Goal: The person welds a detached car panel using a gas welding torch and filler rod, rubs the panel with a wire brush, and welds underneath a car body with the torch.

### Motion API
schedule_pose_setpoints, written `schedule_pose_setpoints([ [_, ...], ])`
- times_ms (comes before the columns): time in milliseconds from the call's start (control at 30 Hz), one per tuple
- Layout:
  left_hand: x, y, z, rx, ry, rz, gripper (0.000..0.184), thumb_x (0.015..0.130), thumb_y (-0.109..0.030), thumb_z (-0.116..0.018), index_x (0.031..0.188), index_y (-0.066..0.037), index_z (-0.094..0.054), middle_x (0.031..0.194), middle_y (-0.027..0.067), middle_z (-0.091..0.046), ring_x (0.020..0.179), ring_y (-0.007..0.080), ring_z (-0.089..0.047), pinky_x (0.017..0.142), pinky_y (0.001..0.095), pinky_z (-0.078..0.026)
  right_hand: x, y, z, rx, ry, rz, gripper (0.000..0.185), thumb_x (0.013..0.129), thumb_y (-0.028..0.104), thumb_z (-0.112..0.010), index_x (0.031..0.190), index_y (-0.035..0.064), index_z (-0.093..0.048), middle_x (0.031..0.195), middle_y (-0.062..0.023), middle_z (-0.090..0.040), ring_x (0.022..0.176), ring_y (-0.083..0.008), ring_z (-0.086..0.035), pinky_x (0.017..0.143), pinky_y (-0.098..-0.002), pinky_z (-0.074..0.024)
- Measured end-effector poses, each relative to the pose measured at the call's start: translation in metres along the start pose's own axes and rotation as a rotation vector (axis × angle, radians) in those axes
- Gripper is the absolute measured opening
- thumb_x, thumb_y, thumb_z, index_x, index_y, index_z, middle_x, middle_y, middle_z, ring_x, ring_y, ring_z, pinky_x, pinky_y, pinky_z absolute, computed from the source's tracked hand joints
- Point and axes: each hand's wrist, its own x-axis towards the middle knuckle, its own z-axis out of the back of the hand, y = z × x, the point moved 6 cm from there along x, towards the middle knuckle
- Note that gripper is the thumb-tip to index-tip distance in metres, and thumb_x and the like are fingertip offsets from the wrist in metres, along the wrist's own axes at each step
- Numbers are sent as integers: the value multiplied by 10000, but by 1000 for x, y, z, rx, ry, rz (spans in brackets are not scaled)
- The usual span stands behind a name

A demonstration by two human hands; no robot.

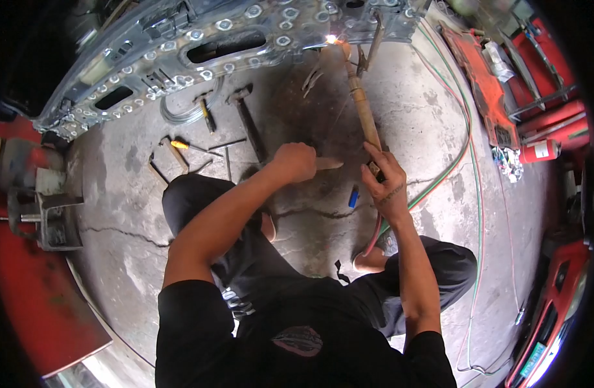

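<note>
My right hand [386, 180] is closed around the lower end of a long brass-coloured torch [363, 110]. Its far end reaches a bright glowing spot [332, 39] at the lower edge of a large metal panel [180, 48]. My left hand [294, 163] is a closed fist around the handle of a tool [328, 163], whose light-coloured end sticks out to the right, over the floor. What kind of tool it is, I cannot make out. Locking pliers [362, 61] hang at the panel's edge just right of the glow.
Hammers [245, 119], a yellow-handled screwdriver [180, 145] and a wire coil [180, 116] lie left on the concrete floor. A blue lighter-like object [354, 197] lies between my feet. Red and green hoses [468, 139] curve along the right, near a red extinguisher [540, 151].
</note>
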Motion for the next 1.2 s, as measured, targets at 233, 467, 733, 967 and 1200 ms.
schedule_pose_setpoints([
  [233,-4,27,47,-110,-227,39,386,885,-372,-687,987,-1,-716,982,250,-720,938,432,-693,851,524,-535,0,0,1,1,8,-18,426,896,90,-720,1318,86,-660,951,-144,-617,746,-263,-631,686,-371,-516],
  [467,-22,72,106,-296,-510,146,530,878,-450,-709,995,67,-701,989,294,-697,974,450,-682,837,484,-525,0,-1,-1,3,-4,15,426,892,92,-726,1313,79,-663,963,-147,-623,752,-260,-631,686,-367,-515],
  [733,-42,92,142,-490,-766,234,555,892,-453,-706,980,94,-701,820,285,-697,802,421,-707,736,456,-543,0,-1,-2,-14,16,-5,429,889,94,-726,1313,77,-663,975,-154,-628,768,-265,-642,690,-367,-516],
  [967,-31,89,129,-952,-679,271,510,941,-405,-707,1055,87,-639,720,121,-657,535,186,-626,507,364,-495,3,1,-5,12,18,-22,426,889,94,-725,1310,77,-667,972,-157,-622,760,-269,-634,690,-368,-513],
  [1200,-28,86,128,-1025,-714,236,423,947,-384,-726,1033,19,-630,730,31,-606,556,123,-560,481,299,-428,2,-1,-5,-11,29,-16,426,893,97,-725,1315,78,-667,973,-152,-616,753,-265,-627,688,-367,-511],
])
